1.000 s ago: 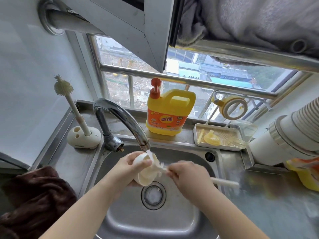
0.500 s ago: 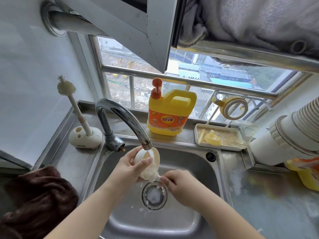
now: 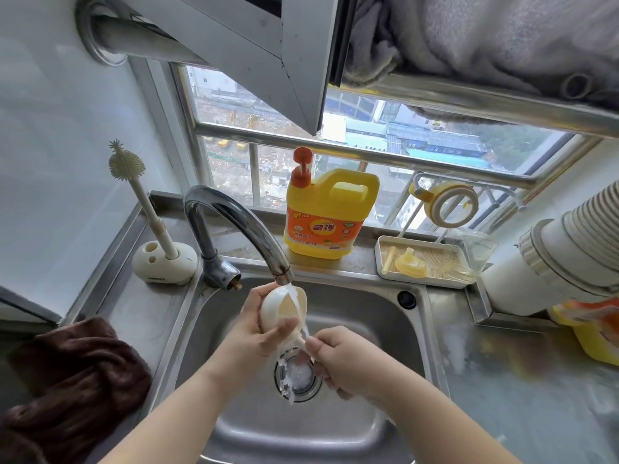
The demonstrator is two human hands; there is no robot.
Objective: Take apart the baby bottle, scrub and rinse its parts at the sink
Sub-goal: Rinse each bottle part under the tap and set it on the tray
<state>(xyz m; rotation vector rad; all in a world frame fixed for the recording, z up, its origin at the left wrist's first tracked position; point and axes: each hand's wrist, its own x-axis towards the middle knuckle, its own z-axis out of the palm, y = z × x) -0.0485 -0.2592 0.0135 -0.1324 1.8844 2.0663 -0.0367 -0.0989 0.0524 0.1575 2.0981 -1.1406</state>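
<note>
Just above the left hand (image 3: pixel 258 329) the curved tap (image 3: pixel 234 222) ends, and its stream falls straight into the cream bottle part (image 3: pixel 284 309) that this hand holds. Beyond the tap, against the window rail, stands a yellow detergent jug (image 3: pixel 330 219) with a red pump. To the right of it and further back from the hands, a white drying tray (image 3: pixel 382 259) carries a yellow teat and some clear pieces, with a round yellow-and-white ring propped above it. Off to the left of the left hand, on the steel surface (image 3: pixel 502 380), a silicone bottle brush (image 3: pixel 140 195) stands upright in its cream holder, and a brown towel (image 3: pixel 73 380) lies bunched nearer the person. A white ribbed duct juts in at far right.

The left hand's grip is closed round the bottle part, thumb across its front and fingers behind, mouth tilted up to the water. The right hand (image 3: pixel 345 363), just below and right of it, is curled tight, pinching something thin and pale at the part's lower edge; I cannot tell what it is. Both hands hang over the sink (image 3: pixel 418 329), directly above the drain (image 3: pixel 298 376), where white froth runs down.
</note>
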